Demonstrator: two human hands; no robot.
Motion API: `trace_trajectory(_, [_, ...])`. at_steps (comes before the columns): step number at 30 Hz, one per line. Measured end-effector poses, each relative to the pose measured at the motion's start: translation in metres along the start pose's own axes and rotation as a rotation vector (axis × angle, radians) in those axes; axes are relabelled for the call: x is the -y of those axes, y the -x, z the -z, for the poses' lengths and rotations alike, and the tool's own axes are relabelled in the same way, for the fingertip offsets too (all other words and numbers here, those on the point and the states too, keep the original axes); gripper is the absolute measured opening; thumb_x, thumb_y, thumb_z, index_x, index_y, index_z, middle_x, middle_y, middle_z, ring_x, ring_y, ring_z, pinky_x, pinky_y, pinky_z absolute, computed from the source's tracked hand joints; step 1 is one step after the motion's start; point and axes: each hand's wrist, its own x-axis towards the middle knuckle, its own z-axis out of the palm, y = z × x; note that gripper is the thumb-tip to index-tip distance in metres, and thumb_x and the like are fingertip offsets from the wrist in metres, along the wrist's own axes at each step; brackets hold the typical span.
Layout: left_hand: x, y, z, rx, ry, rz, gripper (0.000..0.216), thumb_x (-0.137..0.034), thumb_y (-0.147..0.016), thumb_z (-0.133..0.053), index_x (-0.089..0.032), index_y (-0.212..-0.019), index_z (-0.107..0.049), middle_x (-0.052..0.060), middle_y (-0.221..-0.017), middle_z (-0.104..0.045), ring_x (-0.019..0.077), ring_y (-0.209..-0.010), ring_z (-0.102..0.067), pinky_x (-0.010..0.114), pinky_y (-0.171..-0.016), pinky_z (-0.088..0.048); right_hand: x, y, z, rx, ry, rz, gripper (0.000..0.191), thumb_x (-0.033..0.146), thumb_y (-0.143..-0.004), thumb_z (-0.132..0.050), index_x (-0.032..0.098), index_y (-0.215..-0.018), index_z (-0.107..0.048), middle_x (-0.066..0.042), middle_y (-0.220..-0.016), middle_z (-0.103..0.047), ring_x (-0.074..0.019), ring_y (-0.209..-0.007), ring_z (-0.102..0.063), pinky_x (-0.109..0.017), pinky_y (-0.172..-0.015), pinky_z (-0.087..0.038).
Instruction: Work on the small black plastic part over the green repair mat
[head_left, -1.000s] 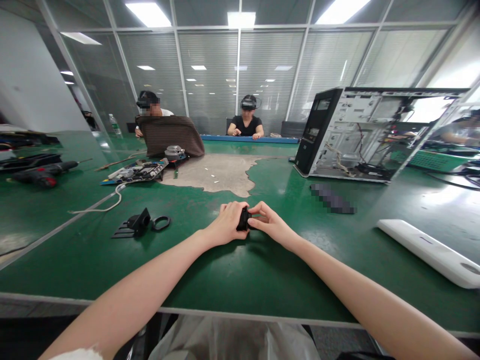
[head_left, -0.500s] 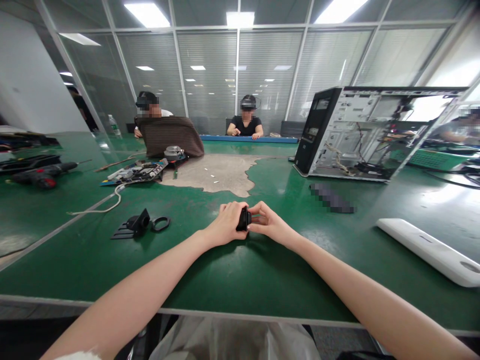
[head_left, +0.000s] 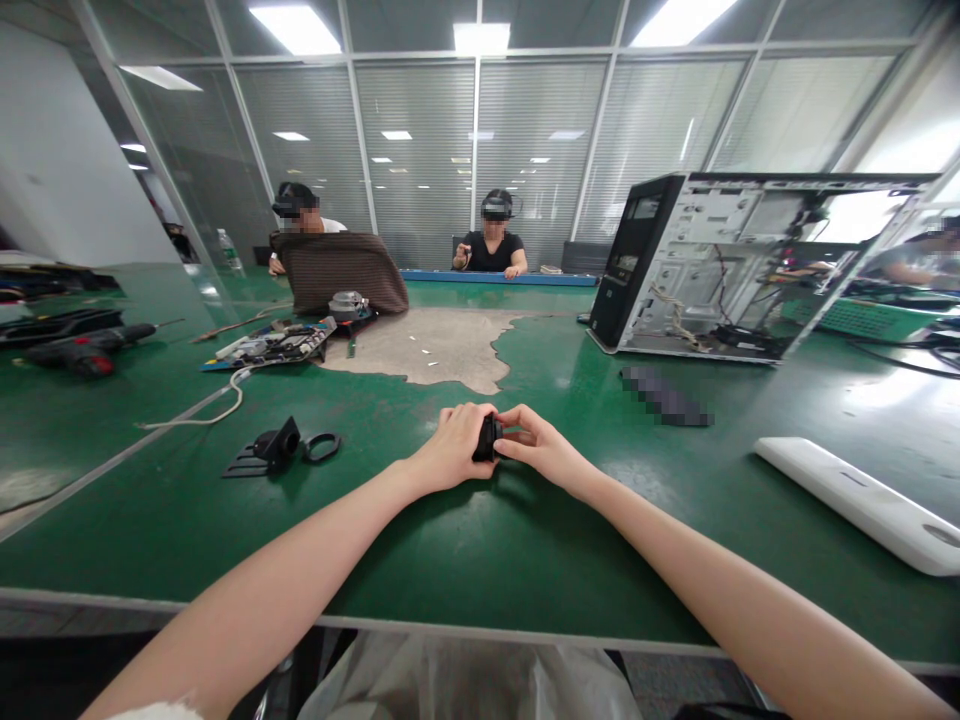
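Note:
Both of my hands meet over the middle of the green table (head_left: pixel 480 560), holding a small black part (head_left: pixel 487 438) between them. My left hand (head_left: pixel 450 448) wraps its fingers round the part's left side. My right hand (head_left: pixel 540 447) pinches its right side with thumb and fingertips. Most of the part is hidden by the fingers. To the left on the table lie a black bracket-like piece (head_left: pixel 268 448) and a black ring (head_left: pixel 322 446), apart from my hands.
An open computer case (head_left: pixel 720 265) stands at the back right, a white oblong device (head_left: pixel 862 503) lies at the right. A circuit board with cables (head_left: pixel 274 343), a brown bag (head_left: pixel 341 270) and a drill (head_left: pixel 82 350) are at the left. Two people sit across the table.
My hands hold nearly still; the black part has tilted slightly between the fingers. The person at the far side has raised one hand.

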Motion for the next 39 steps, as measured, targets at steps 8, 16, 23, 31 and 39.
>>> trace_trajectory(8, [0.0010, 0.0000, -0.0021, -0.006, 0.002, 0.009, 0.055, -0.027, -0.062, -0.057, -0.019, -0.110, -0.031, 0.006, -0.099, -0.046, 0.0229, -0.093, -0.043, 0.037, -0.081, -0.029, 0.0052, 0.0021, -0.0032, -0.033, -0.027, 0.017, 0.023, 0.031, -0.069, -0.060, 0.020, -0.083, -0.046, 0.000, -0.089, -0.053, -0.0133, -0.082, -0.056, -0.032, -0.077, -0.046])
trace_trajectory(16, [-0.0015, -0.0001, 0.0006, 0.002, 0.021, 0.022, 0.052, -0.027, -0.063, -0.057, -0.020, -0.109, -0.033, 0.006, -0.099, -0.047, 0.0228, -0.093, -0.044, 0.037, -0.081, -0.030, -0.0007, -0.0016, -0.0009, -0.045, 0.014, -0.008, 0.029, 0.029, -0.068, -0.061, 0.021, -0.092, -0.047, -0.003, -0.095, -0.052, -0.0141, -0.086, -0.054, -0.035, -0.082, -0.045])
trace_trajectory(23, [0.0007, 0.0001, -0.0006, 0.004, -0.006, 0.000, 0.056, -0.028, -0.062, -0.058, -0.018, -0.110, -0.031, 0.006, -0.098, -0.046, 0.0225, -0.092, -0.043, 0.037, -0.080, -0.030, 0.0045, 0.0034, -0.0012, 0.023, -0.022, 0.032, 0.026, 0.025, -0.068, -0.062, 0.021, -0.088, -0.046, 0.000, -0.093, -0.051, -0.0135, -0.087, -0.056, -0.032, -0.081, -0.045])
trace_trajectory(31, [-0.0002, -0.0002, -0.0003, 0.002, 0.016, 0.011, 0.054, -0.027, -0.061, -0.058, -0.019, -0.108, -0.033, 0.006, -0.098, -0.047, 0.0223, -0.092, -0.043, 0.037, -0.080, -0.030, 0.0000, -0.0005, -0.0040, -0.072, 0.017, 0.004, 0.026, 0.029, -0.069, -0.060, 0.020, -0.088, -0.045, -0.002, -0.091, -0.051, -0.0139, -0.084, -0.055, -0.034, -0.080, -0.045])
trace_trajectory(39, [0.0003, 0.0001, -0.0002, 0.007, 0.002, 0.002, 0.055, -0.028, -0.062, -0.058, -0.019, -0.109, -0.032, 0.006, -0.098, -0.046, 0.0221, -0.092, -0.043, 0.036, -0.081, -0.030, 0.0015, 0.0016, 0.0009, 0.045, -0.014, 0.034, 0.031, 0.025, -0.066, -0.064, 0.020, -0.089, -0.044, -0.001, -0.095, -0.051, -0.0144, -0.089, -0.055, -0.034, -0.082, -0.044])
